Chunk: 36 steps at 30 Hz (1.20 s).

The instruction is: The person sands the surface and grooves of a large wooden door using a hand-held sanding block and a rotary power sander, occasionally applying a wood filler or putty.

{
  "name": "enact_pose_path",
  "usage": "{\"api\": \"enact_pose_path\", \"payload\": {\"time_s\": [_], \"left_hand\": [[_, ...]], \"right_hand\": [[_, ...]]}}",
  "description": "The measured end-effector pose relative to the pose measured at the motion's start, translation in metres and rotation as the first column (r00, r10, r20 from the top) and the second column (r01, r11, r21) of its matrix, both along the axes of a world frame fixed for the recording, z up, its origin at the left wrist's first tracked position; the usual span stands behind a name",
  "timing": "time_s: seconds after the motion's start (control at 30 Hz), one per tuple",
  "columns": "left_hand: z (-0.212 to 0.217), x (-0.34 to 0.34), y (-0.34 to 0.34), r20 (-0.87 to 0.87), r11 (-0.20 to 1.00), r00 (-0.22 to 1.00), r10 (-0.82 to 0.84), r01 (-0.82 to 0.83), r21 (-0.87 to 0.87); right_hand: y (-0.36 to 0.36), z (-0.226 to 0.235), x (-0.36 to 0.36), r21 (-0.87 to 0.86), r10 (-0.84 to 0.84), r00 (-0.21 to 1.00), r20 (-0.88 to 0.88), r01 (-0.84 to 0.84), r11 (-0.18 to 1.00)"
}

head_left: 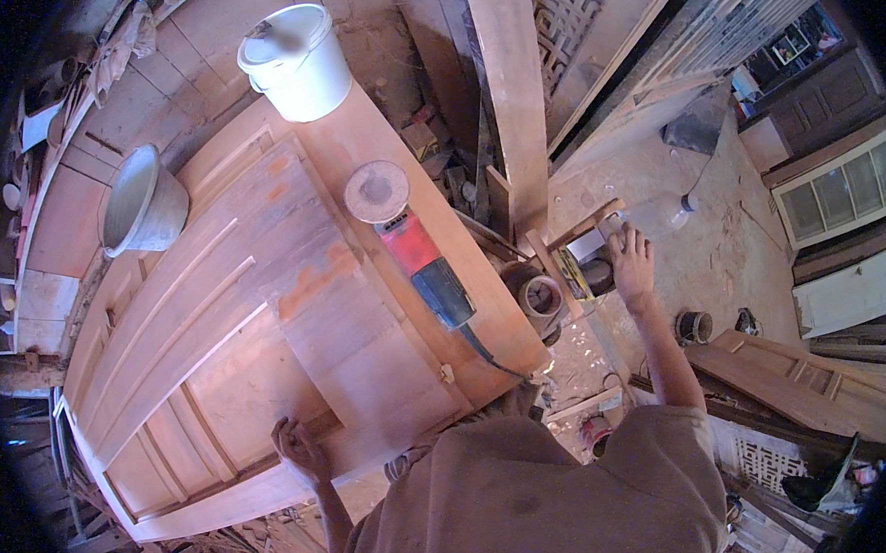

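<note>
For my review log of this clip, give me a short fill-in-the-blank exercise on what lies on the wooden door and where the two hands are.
1. The white bucket stands at the far end of the wooden ____.
2. The disc sander with the red and blue body lies on the door, touched by ____ hand.
3. The left hand rests on the door's ____ edge.
4. The right hand reaches out to the person's ____ side, away from the door.

Missing words: door; neither; near; right
</note>
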<state>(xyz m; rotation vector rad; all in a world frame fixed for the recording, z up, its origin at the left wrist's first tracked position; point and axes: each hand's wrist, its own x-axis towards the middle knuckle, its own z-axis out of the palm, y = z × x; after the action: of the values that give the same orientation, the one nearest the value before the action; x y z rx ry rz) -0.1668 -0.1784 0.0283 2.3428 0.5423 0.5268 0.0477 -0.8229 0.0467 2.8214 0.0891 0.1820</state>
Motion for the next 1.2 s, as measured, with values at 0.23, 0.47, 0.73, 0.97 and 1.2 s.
{"api": "enact_pose_path", "payload": {"time_s": [0.23,0.47,0.73,0.97,1.2], "left_hand": [[0.004,0.000,-0.003,-0.016,1.000,1.000,0.019,-0.019,-0.002],[-0.011,-0.007,0.011,0.004,0.999,1.000,0.006,-0.006,0.033],[0.004,-0.002,0.002,0.017,0.998,0.999,0.052,-0.051,-0.032],[0.009,0.006,-0.008,0.013,0.999,1.000,0.012,-0.011,-0.041],[0.008,0.002,-0.001,0.022,1.000,1.000,-0.021,0.022,-0.005]], "right_hand": [[0.035,0.006,-0.005,0.022,-0.474,0.741,-0.475,0.549,0.836],[0.041,-0.020,0.018,-0.001,-0.479,0.653,-0.587,0.591,0.806],[0.011,-0.099,0.031,0.021,-0.613,0.643,-0.459,0.697,0.716],[-0.040,-0.140,0.024,0.382,-0.472,0.786,-0.399,0.610,0.694],[0.047,-0.038,0.000,0.593,-0.644,0.765,0.013,0.512,0.621]]}}
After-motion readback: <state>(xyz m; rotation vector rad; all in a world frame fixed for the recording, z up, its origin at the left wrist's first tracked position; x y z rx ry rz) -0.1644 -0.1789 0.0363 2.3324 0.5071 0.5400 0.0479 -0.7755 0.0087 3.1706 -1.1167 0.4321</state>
